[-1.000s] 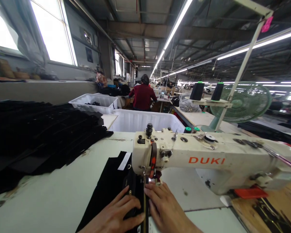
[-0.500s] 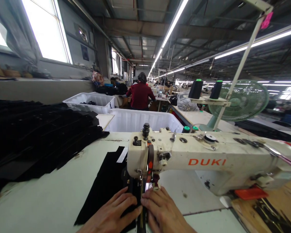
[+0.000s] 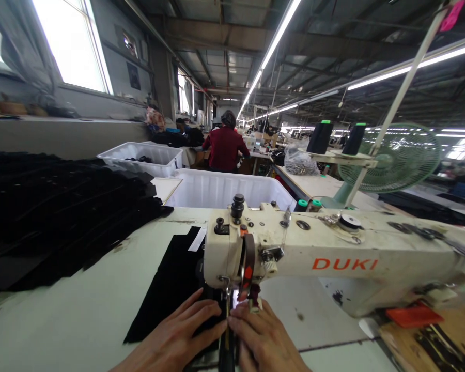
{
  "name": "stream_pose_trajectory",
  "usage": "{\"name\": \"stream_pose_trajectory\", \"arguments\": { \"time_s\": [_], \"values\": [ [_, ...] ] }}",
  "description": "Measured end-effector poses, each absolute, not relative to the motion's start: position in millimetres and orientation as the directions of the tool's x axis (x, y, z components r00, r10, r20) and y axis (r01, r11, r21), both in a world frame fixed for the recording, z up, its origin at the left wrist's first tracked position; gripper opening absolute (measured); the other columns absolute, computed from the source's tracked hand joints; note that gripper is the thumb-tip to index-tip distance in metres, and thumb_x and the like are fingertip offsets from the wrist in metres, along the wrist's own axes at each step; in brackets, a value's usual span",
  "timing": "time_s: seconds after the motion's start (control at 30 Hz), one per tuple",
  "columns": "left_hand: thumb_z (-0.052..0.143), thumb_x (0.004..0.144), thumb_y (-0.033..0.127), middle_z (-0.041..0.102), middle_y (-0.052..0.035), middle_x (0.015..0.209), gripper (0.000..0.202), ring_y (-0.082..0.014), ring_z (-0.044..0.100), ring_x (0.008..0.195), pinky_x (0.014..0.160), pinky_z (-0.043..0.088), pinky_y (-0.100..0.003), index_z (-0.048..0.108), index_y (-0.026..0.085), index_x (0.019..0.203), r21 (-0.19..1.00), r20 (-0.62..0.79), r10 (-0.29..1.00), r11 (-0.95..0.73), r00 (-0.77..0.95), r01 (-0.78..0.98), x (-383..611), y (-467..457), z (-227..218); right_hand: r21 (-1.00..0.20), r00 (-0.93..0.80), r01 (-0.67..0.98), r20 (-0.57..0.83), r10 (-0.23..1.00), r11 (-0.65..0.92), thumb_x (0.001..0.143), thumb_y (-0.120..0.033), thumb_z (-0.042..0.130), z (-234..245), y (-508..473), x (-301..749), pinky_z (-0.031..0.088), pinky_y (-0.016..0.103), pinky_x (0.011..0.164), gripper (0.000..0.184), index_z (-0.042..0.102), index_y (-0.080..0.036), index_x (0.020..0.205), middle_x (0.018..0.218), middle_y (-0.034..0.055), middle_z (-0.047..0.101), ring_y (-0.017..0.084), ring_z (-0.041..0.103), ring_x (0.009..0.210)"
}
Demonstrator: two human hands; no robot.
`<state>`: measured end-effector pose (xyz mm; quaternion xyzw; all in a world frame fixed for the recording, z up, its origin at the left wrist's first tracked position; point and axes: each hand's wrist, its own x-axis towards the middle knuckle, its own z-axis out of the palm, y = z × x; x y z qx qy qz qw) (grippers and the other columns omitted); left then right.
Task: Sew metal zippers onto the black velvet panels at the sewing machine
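A cream DUKI sewing machine point(image 3: 333, 258) stands on the pale table point(image 3: 81, 315). Under its needle lies a black fabric piece point(image 3: 174, 279) with a white label at its far end. My left hand point(image 3: 178, 336) lies flat on the fabric just left of the presser foot, fingers stretched out. My right hand point(image 3: 261, 338) presses down just right of the needle, fingers together and extended, touching the fabric edge. A dark strip point(image 3: 227, 351) runs between my two hands toward me.
A big heap of black fabric pieces point(image 3: 54, 212) covers the table's left. White plastic bins point(image 3: 225, 188) stand behind the machine. A green fan point(image 3: 395, 157) and two black thread cones point(image 3: 320, 137) are at the right. A person in red point(image 3: 225, 147) sits farther back.
Both hands have slid forward toward the needle, and the black fabric has fed farther away under the presser foot. The camera shifted slightly.
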<state>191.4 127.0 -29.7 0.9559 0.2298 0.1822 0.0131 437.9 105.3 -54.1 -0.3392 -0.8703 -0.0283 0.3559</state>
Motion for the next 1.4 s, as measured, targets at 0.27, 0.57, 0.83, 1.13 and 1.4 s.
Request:
{"name": "stream_pose_trajectory", "arguments": {
  "time_s": [0.27, 0.57, 0.83, 1.13, 1.4],
  "values": [
    [0.081, 0.071, 0.044, 0.06, -0.0091, 0.137, 0.094, -0.0288, 0.059, 0.123, 0.113, 0.041, -0.046, 0.035, 0.029, 0.152, 0.062, 0.432, 0.476, -0.863, 0.766, 0.501, 196, 121, -10, -0.092, -0.543, 0.69, 0.591, 0.597, 0.718, 0.076, -0.009, 0.049, -49, 105, 436, 0.044, 0.039, 0.108, 0.048, 0.06, -0.019, 0.121, 0.115, 0.0058, 0.071, 0.02, 0.065, 0.107],
    [0.08, 0.073, 0.051, 0.051, -0.0098, 0.146, 0.089, -0.0332, 0.051, 0.131, 0.11, 0.042, -0.051, 0.039, 0.033, 0.15, 0.166, 0.373, 0.575, -0.813, 0.728, 0.558, 195, 120, -15, -0.092, -0.534, 0.721, 0.558, 0.635, 0.687, 0.08, -0.01, 0.047, -48, 104, 436, 0.048, 0.043, 0.106, 0.051, 0.057, -0.016, 0.13, 0.126, 0.0102, 0.067, 0.023, 0.063, 0.114],
    [0.078, 0.074, 0.052, 0.042, -0.0118, 0.153, 0.087, -0.0437, 0.039, 0.137, 0.099, 0.044, -0.064, 0.038, 0.034, 0.15, 0.225, 0.181, 0.681, -0.731, 0.709, 0.645, 191, 123, -27, -0.134, -0.525, 0.72, 0.538, 0.66, 0.681, 0.082, -0.01, 0.048, -46, 101, 436, 0.046, 0.043, 0.109, 0.055, 0.052, -0.018, 0.137, 0.132, 0.0077, 0.063, 0.023, 0.059, 0.12],
    [0.074, 0.078, 0.052, 0.039, -0.0097, 0.155, 0.083, -0.0379, 0.032, 0.143, 0.11, 0.034, -0.062, 0.038, 0.033, 0.15, 0.305, 0.141, 0.68, -0.721, 0.719, 0.622, 191, 121, -14, -0.07, -0.537, 0.733, 0.551, 0.639, 0.676, 0.079, -0.007, 0.047, -48, 100, 437, 0.049, 0.044, 0.105, 0.057, 0.055, -0.018, 0.134, 0.134, 0.0073, 0.062, 0.024, 0.059, 0.12],
    [0.047, 0.095, 0.02, 0.049, -0.0098, 0.148, 0.042, -0.0209, 0.046, 0.136, 0.117, 0.036, -0.04, 0.055, 0.018, 0.136, 0.33, 0.266, 0.792, -0.611, 0.55, 0.72, 190, 129, -5, 0.102, -0.623, 0.687, 0.592, 0.511, 0.72, 0.078, -0.009, 0.052, -67, 117, 448, 0.057, 0.038, 0.094, 0.057, 0.057, -0.02, 0.133, 0.132, 0.0055, 0.063, 0.025, 0.064, 0.114]
  ]
}}
